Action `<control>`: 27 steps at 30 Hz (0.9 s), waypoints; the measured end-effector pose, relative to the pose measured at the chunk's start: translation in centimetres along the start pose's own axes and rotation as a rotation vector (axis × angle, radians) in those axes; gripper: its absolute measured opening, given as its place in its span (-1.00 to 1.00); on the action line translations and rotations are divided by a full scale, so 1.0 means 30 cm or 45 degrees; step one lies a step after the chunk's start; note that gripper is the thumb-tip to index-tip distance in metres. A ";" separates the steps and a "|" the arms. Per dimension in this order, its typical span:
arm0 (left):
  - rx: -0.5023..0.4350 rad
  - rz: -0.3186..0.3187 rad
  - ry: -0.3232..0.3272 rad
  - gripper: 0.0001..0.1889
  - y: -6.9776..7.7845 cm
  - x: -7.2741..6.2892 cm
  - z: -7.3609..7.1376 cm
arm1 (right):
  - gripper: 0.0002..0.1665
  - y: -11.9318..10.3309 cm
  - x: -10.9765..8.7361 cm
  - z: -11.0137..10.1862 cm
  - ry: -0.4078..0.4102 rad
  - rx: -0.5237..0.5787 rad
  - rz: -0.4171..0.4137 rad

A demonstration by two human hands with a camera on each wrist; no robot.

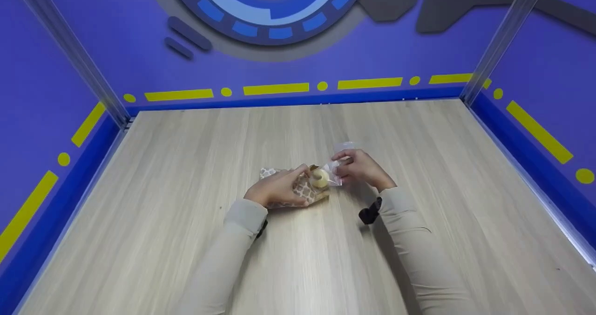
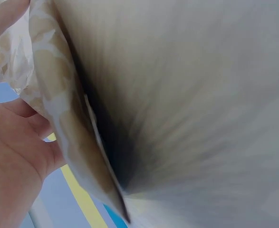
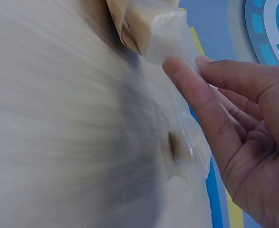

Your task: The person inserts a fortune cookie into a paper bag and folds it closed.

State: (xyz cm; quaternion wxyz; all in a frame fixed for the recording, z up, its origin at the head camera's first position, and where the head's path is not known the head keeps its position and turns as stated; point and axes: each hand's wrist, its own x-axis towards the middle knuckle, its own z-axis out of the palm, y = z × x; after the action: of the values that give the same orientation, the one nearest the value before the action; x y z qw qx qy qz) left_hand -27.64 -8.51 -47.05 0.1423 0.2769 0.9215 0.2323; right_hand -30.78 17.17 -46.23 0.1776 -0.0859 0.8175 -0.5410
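Observation:
A paper bag (image 1: 305,189) with a tan-and-white blotchy pattern lies on its side at mid-table. My left hand (image 1: 281,187) grips it, thumb on the near side and fingers over the top; the left wrist view shows the bag's folded edge (image 2: 58,95) by the palm. At the bag's right-hand mouth sits a round, pale yellow item (image 1: 320,178) inside a clear plastic wrapper (image 1: 334,174). My right hand (image 1: 365,168) pinches that wrapper between thumb and index finger, plainly seen in the right wrist view (image 3: 170,38). What lies deeper in the bag is hidden.
More clear plastic (image 1: 344,145) shows just beyond the right hand. The wood-grain table (image 1: 186,166) is bounded by a blue-purple back wall (image 1: 116,63) and side walls, with metal posts at the far corners.

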 end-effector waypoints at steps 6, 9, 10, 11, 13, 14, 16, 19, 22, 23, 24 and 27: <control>0.008 0.014 -0.009 -0.36 0.002 -0.001 -0.003 | -0.56 0.002 0.006 0.023 0.030 -0.020 0.012; 0.004 0.001 -0.016 -0.36 0.004 -0.002 -0.005 | -0.60 0.006 0.006 0.031 0.031 -0.020 -0.013; 0.002 -0.002 -0.017 -0.36 0.005 -0.002 -0.006 | -0.61 0.007 0.006 0.034 0.029 -0.017 -0.020; 0.001 -0.003 -0.016 -0.37 0.005 -0.002 -0.006 | -0.62 0.009 0.007 0.036 0.028 -0.016 -0.025; 0.000 -0.006 -0.015 -0.37 0.007 -0.003 -0.008 | -0.63 0.011 0.008 0.041 0.026 -0.014 -0.032; -0.001 -0.005 -0.013 -0.38 0.007 -0.003 -0.009 | -0.63 0.013 0.009 0.044 0.023 -0.013 -0.034; -0.002 -0.001 -0.010 -0.38 0.009 -0.003 -0.009 | -0.64 0.013 0.012 0.051 0.018 -0.014 -0.032; 0.003 -0.005 -0.010 -0.37 0.012 -0.005 -0.011 | -0.65 0.013 0.014 0.062 0.010 -0.009 -0.028; 0.020 -0.027 -0.012 -0.33 0.016 -0.007 -0.012 | -0.66 0.014 0.016 0.070 0.000 -0.010 -0.029; 0.026 -0.037 -0.013 -0.32 0.016 -0.008 -0.013 | -0.66 0.015 0.016 0.073 -0.001 -0.006 -0.030; 0.031 -0.046 -0.014 -0.31 0.017 -0.009 -0.013 | -0.66 0.015 0.016 0.076 -0.003 -0.003 -0.031; 0.040 -0.059 -0.012 -0.29 0.016 -0.008 -0.012 | -0.67 0.017 0.017 0.085 -0.004 0.013 -0.030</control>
State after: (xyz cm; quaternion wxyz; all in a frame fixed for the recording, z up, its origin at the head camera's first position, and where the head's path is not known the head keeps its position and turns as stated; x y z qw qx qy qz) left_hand -27.36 -8.42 -46.47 0.1477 0.2587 0.9305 0.2132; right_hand -30.24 15.03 -47.68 0.1730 -0.0955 0.8135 -0.5470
